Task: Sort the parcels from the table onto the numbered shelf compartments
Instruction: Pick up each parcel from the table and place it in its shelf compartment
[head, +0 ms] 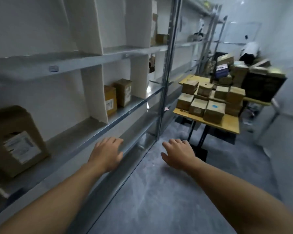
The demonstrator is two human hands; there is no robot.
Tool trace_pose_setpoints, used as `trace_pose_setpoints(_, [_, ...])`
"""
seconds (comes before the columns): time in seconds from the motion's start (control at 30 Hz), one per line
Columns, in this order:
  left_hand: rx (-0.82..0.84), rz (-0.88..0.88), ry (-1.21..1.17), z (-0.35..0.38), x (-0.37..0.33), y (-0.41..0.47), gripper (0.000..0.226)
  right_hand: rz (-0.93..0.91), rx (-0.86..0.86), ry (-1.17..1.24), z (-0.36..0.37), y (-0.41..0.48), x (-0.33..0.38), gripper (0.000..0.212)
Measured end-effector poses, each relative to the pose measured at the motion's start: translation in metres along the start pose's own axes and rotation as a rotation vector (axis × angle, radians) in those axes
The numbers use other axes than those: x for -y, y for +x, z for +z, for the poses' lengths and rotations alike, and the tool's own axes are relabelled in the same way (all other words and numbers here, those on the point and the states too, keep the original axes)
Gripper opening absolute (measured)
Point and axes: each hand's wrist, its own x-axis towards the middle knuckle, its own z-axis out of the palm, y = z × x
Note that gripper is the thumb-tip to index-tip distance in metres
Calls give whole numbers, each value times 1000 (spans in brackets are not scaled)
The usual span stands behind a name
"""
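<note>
- left hand (107,153) empty, fingers loose, at shelf (71,141) front edge; contact unclear
- right hand (178,154) empty, fingers spread, above floor (159,191)
- compartment tag (53,68) blurred, number unreadable
- large parcel (17,142) in nearest compartment, cut off by the frame edge
- two small parcels (123,92) in next compartment
- parcel pile (208,102) on surface (228,124), well apart from the hands; labels illegible

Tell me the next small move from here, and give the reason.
Probably step toward the table and reach for the blue-marked parcel at its near edge. The left hand and right hand are open and hold nothing, and unsorted parcels are piled there.
</note>
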Motion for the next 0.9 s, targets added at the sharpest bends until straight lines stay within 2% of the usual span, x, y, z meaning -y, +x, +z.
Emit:
trace_pose_setpoints(0.23, [-7,162,-24,15,-108,107,49,166,22,-2,6,5,-131,43])
trace_pose_setpoints(0.5, [33,311,-20,51,-176,207,46,313,87,8,26,21,-211,41])
trace_pose_setpoints(0.9, [68,535,-70,105,-273,411,47,556,117,39,39,138,-340,40])
